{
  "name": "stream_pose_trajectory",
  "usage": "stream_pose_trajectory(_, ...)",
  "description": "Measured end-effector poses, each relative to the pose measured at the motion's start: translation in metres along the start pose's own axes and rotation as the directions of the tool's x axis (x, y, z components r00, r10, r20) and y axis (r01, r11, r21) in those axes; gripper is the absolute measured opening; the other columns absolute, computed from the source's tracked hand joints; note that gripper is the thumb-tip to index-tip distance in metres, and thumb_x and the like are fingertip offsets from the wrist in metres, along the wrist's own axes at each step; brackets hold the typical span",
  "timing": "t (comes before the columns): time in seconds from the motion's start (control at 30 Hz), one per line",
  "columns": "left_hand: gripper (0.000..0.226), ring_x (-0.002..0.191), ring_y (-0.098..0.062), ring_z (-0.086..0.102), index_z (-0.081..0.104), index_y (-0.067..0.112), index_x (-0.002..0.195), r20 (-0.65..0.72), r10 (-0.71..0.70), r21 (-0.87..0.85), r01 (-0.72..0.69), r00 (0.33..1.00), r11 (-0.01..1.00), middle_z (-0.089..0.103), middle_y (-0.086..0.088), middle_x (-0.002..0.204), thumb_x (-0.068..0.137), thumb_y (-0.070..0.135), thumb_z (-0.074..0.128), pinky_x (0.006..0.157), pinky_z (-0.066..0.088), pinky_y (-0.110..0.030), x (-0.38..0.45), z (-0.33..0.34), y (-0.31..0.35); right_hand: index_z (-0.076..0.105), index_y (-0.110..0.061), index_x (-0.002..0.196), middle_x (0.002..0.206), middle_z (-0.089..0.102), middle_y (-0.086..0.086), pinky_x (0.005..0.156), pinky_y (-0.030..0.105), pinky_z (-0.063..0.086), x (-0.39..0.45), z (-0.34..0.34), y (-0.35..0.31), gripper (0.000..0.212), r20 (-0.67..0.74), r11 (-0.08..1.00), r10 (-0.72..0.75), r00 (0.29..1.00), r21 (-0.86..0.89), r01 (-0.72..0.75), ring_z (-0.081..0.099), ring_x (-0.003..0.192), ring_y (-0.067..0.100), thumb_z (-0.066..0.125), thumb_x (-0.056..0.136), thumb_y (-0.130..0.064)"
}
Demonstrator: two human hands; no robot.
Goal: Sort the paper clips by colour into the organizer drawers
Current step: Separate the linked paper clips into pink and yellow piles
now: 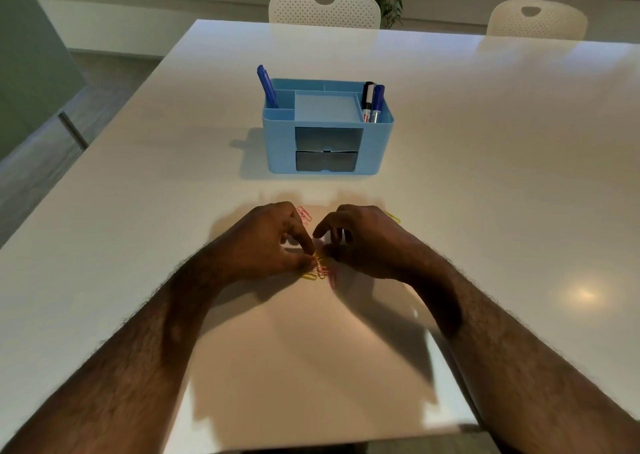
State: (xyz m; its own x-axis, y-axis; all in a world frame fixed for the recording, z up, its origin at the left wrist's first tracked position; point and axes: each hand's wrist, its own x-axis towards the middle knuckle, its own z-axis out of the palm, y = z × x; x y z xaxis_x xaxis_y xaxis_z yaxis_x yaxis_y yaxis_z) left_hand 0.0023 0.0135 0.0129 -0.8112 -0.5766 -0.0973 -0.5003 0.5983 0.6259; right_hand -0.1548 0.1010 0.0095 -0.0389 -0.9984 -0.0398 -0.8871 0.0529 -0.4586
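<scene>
On the white table (450,142), both hands meet over a small heap of pink and yellow clips (320,269); the left hand (266,242) pinches clips at the heap's top with thumb and forefinger, while the right hand (363,242) curls loosely beside it, fingers narrow, and whether it grips anything cannot be told. More pink clips (304,214) lie just beyond the left hand, and a yellow clip (393,216) shows past the right. The blue organizer (327,128) stands farther off, both drawers (326,152) shut.

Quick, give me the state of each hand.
Left hand: fingers pinched on the paper clips in the pile.
Right hand: curled over the pile; whether it grips anything cannot be told.
</scene>
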Motion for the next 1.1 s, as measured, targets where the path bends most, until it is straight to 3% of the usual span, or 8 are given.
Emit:
stream_pose_trajectory(0.37, 0.016, 0.093, -0.012, 0.054, 0.072, 0.022, 0.092, -0.047, 0.004, 0.026, -0.003, 0.999, 1.0, 0.057, 0.006, 0.101, 0.077, 0.025, 0.074, 0.066, 0.044, -0.018, 0.002, -0.001, -0.004, 0.068, -0.018, 0.104, 0.097, 0.056, -0.009, 0.064, 0.01, 0.039, 0.001, -0.004, 0.007, 0.017, 0.013, 1.0, -0.007, 1.0, -0.017, 0.008, 0.052, 0.082, 0.005, 0.063, 0.088, -0.021)
stream_pose_trajectory(0.63, 0.012, 0.092, -0.014, 0.057, 0.069, 0.014, 0.093, -0.06, -0.002, 0.002, 0.002, 0.998, 1.0, 0.054, 0.013, 0.092, 0.081, 0.018, 0.069, 0.061, 0.044, -0.012, 0.001, -0.002, -0.006, 0.066, -0.018, 0.101, 0.099, 0.063, -0.006, 0.065, 0.012, 0.043, -0.007, -0.026, 0.027, 0.014, -0.053, 0.974, 0.19, 0.98, 0.132, -0.182, 0.058, 0.09, 0.01, 0.059, 0.09, -0.023)
stream_pose_trajectory(0.77, 0.017, 0.086, -0.013, 0.055, 0.069, 0.017, 0.093, -0.085, 0.007, 0.008, -0.007, 0.996, 1.0, 0.055, 0.009, 0.094, 0.079, 0.025, 0.072, 0.057, 0.04, -0.01, 0.002, 0.001, -0.003, 0.069, -0.017, 0.101, 0.099, 0.069, -0.001, 0.056, 0.014, 0.037, -0.008, -0.029, 0.038, 0.017, -0.12, 0.966, 0.259, 0.958, 0.009, -0.26, 0.056, 0.078, 0.01, 0.061, 0.089, -0.027)
stream_pose_trajectory(0.9, 0.017, 0.087, -0.014, 0.056, 0.071, 0.018, 0.089, -0.13, 0.0, -0.011, -0.002, 0.992, 1.0, 0.058, 0.003, 0.097, 0.076, 0.028, 0.074, 0.058, 0.041, -0.01, 0.003, 0.006, -0.003, 0.07, -0.017, 0.1, 0.101, 0.071, 0.002, 0.058, 0.019, 0.04, -0.009, -0.028, 0.042, 0.019, -0.125, 0.952, 0.292, 0.948, -0.052, -0.301, 0.058, 0.082, 0.014, 0.063, 0.088, -0.029)
stream_pose_trajectory(1.0, 0.013, 0.091, -0.016, 0.06, 0.069, 0.019, 0.083, -0.17, -0.02, -0.026, 0.016, 0.985, 1.0, 0.06, 0.0, 0.099, 0.076, 0.028, 0.075, 0.064, 0.052, -0.017, 0.004, 0.008, -0.002, 0.068, -0.018, 0.1, 0.102, 0.07, 0.0, 0.061, 0.017, 0.04, -0.008, -0.026, 0.036, 0.016, -0.165, 0.961, 0.267, 0.95, -0.032, -0.276, 0.058, 0.082, 0.011, 0.063, 0.088, -0.027)
stream_pose_trajectory(1.1, 0.012, 0.092, -0.014, 0.057, 0.069, 0.017, 0.085, -0.225, -0.057, 0.014, 0.062, 0.973, 0.998, 0.059, 0.0, 0.101, 0.078, 0.026, 0.073, 0.068, 0.052, -0.02, 0.006, 0.011, 0.0, 0.068, -0.021, 0.101, 0.104, 0.069, -0.004, 0.062, 0.009, 0.037, -0.008, -0.021, 0.021, 0.015, -0.037, 0.99, 0.137, 0.99, -0.032, -0.138, 0.056, 0.076, 0.002, 0.062, 0.088, -0.027)
